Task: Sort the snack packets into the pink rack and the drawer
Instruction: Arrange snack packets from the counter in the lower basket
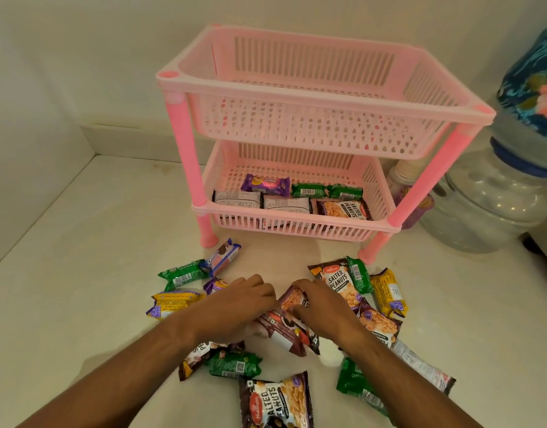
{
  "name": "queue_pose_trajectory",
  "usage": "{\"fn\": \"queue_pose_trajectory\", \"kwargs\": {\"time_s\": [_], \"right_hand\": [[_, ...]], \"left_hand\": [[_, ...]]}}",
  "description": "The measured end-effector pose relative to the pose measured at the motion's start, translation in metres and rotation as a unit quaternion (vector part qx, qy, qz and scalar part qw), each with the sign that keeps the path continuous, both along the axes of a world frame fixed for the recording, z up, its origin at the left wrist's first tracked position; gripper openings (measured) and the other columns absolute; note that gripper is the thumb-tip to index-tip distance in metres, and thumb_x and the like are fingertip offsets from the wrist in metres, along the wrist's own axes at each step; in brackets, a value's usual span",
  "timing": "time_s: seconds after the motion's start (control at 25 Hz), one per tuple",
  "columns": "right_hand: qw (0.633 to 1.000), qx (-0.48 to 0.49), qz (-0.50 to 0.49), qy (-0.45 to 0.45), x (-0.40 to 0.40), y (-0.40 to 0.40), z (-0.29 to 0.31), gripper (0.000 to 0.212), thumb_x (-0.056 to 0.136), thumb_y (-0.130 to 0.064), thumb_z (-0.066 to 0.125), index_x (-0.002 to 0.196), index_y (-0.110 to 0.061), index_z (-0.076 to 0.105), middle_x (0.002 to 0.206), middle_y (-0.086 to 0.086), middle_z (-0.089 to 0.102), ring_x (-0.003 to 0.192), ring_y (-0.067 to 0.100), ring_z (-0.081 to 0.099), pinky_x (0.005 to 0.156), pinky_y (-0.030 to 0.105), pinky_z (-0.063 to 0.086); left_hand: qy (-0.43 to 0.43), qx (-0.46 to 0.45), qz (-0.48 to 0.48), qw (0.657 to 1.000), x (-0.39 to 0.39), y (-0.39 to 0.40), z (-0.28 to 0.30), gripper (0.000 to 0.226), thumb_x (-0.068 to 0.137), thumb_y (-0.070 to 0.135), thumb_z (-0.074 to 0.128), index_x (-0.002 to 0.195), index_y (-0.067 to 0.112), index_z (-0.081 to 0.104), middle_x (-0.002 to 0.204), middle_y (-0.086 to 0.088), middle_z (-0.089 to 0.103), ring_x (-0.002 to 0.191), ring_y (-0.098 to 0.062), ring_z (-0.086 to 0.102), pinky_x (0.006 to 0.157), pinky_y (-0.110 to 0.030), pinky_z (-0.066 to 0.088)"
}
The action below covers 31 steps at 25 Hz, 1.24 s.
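Centrally, peanut pkt pinched by L hand & R hand, both grips curled; pink rack behind on table.

Warm, dimmish indoor light, yellow-green cast overall. Light seems to fall from above and in front: soft shadows sit under the rack and below the forearms. Counter evenly lit, no hard shadow edges. Small specular glints on the jar at right and on the glossy packets. Strong wide-angle bend: rack legs splay, wall and counter lines curve near the edges. Frame slightly soft, grainy; fabric at far right blurred.
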State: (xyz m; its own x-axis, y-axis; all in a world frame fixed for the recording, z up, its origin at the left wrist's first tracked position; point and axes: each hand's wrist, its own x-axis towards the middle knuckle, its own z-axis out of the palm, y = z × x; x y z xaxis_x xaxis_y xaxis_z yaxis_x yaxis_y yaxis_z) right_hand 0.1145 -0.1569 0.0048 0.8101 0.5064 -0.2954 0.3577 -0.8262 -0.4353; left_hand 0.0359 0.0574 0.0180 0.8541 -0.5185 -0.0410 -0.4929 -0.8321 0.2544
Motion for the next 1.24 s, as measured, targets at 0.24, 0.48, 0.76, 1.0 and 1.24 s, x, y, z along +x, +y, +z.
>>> {"fn": "queue_pose_trajectory", "kwargs": {"time_s": [0.24,0.48,0.76,1.0,1.24], "right_hand": [[1.0,0.018,-0.011,-0.02,0.004,-0.005,-0.003,0.038,0.093,-0.043,0.059,0.127,-0.027,0.06,0.115,-0.001,0.058,0.102,0.019,0.06,0.084,0.035,0.051],[0.966,-0.025,-0.133,-0.219,0.019,-0.023,-0.006,0.043,0.089,-0.043,0.064,0.125,-0.019,0.06,0.122,0.003,0.052,0.113,0.024,0.049,0.094,0.037,0.048],[0.957,-0.138,-0.169,-0.193,0.055,-0.046,-0.004,0.047,0.088,-0.013,0.049,0.135,-0.011,0.047,0.121,0.017,0.055,0.107,0.035,0.056,0.089,0.043,0.048],[0.964,-0.185,-0.129,-0.139,0.081,-0.045,-0.003,0.034,0.094,-0.014,0.042,0.129,-0.015,0.045,0.107,0.014,0.062,0.095,0.035,0.065,0.072,0.038,0.046],[0.964,-0.172,-0.135,-0.153,0.082,-0.046,0.005,0.028,0.093,-0.017,0.048,0.121,-0.009,0.05,0.105,0.015,0.059,0.095,0.035,0.062,0.078,0.042,0.051]], "left_hand": [[0.039,-0.069,0.039,0.996,0.011,0.015,0.024,0.041,0.093,0.054,0.058,0.13,0.04,0.052,0.117,0.022,0.051,0.11,-0.002,0.036,0.095,-0.023,0.035],[0.047,-0.164,0.112,0.979,0.024,0.027,0.038,0.039,0.092,0.044,0.063,0.129,0.039,0.054,0.109,0.026,0.05,0.108,-0.002,0.039,0.09,-0.023,0.037],[-0.049,-0.243,0.248,0.937,0.066,0.036,0.06,0.044,0.097,0.039,0.056,0.139,0.03,0.05,0.115,0.01,0.062,0.102,-0.013,0.055,0.081,-0.032,0.047],[-0.08,-0.169,0.416,0.89,0.123,0.052,0.075,0.042,0.101,0.04,0.045,0.136,0.017,0.048,0.102,-0.008,0.067,0.08,-0.025,0.059,0.065,-0.034,0.044],[-0.033,-0.129,0.539,0.832,0.193,0.071,0.091,0.028,0.099,0.039,0.045,0.1,0.011,0.051,0.093,-0.009,0.055,0.085,-0.032,0.054,0.072,-0.035,0.039]]}}
